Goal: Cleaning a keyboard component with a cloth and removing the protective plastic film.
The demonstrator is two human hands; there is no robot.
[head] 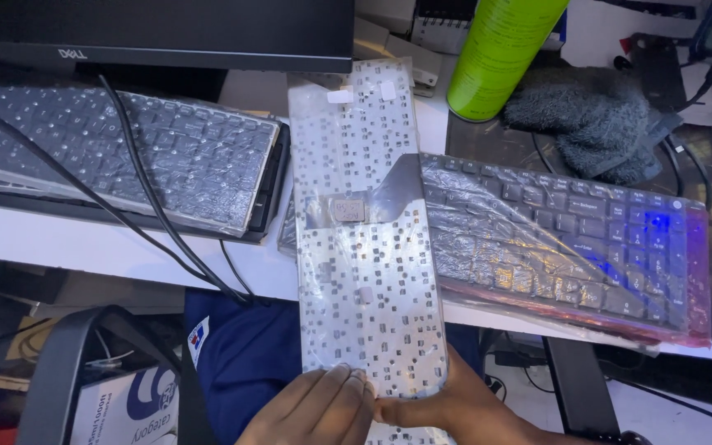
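I hold a long silver keyboard backplate [364,247] upright in front of me, its face dotted with small dark square cutouts and a grey band with a small metal tab across its middle. My left hand [319,408] presses flat on its lower end, fingers together. My right hand [447,408] grips the lower right corner, thumb on the front. The plate's far end rests over the desk between two keyboards.
A plastic-wrapped black keyboard [570,247] lies at right, another wrapped keyboard [125,148] at left under a monitor [158,33]. Black cables [150,206] cross the left keyboard. A green spray can [500,53] and grey cloth [595,124] sit behind.
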